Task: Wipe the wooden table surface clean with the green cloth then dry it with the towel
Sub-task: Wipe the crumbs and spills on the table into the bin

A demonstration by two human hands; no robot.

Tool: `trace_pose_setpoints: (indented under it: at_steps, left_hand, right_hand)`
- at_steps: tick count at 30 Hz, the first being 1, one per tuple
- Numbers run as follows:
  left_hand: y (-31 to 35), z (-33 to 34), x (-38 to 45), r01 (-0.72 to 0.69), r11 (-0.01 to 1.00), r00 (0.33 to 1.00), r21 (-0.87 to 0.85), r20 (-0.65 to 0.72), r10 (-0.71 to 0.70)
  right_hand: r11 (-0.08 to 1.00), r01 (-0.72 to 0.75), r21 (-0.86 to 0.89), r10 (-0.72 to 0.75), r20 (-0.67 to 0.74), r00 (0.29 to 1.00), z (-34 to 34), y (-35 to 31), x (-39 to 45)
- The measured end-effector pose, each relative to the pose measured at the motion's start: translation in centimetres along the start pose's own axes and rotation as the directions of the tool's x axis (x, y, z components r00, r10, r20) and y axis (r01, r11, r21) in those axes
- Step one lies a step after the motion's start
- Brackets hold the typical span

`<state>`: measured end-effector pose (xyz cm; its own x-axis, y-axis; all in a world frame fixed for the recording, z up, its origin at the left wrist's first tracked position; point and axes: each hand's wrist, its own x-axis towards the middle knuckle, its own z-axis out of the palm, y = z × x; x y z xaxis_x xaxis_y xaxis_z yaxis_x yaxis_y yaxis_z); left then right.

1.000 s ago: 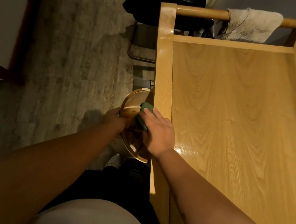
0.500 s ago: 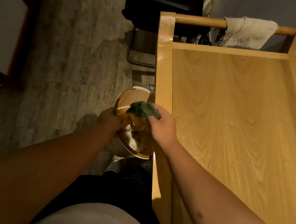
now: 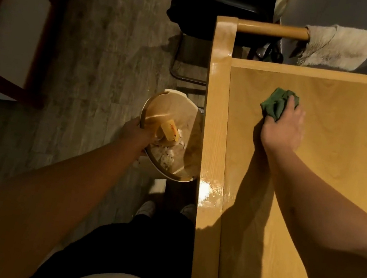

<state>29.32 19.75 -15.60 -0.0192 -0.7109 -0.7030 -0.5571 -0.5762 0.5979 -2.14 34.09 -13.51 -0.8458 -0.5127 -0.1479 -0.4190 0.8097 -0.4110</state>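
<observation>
Head view: green cloth (image 3: 276, 104) under right hand (image 3: 282, 128).

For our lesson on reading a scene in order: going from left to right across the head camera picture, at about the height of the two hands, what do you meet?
Dark wooden frame → left hand gripping the bin's rim → bin holding rubbish → raised edge of the wooden table → green cloth → right hand pressing it to the tabletop.
</observation>
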Motion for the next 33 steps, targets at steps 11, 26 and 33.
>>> trace_pose_setpoints:
  at_steps: [11, 26, 33]
  left_hand:
    - [2.7, -0.2, 4.2, -0.076, 0.996, 0.997, 0.045, 0.031, 0.074]
    - [0.8, -2.6, 2.0, -0.015, 0.999, 0.992, -0.032, 0.124, 0.019]
    - [-2.9, -4.9, -0.1, -0.037, 0.998, 0.989, 0.043, 0.144, 0.031]
  right_hand:
    - [0.938, 0.297, -0.18, -0.284, 0.094, 0.954, 3.8, -7.3, 0.7]
    - [0.923, 0.297, 0.244, -0.362, 0.287, 0.887, 8.1, -14.6, -10.9]
    - [0.844, -0.167, 0.509, -0.038, 0.368, 0.929, 7.3, -12.3, -18.3]
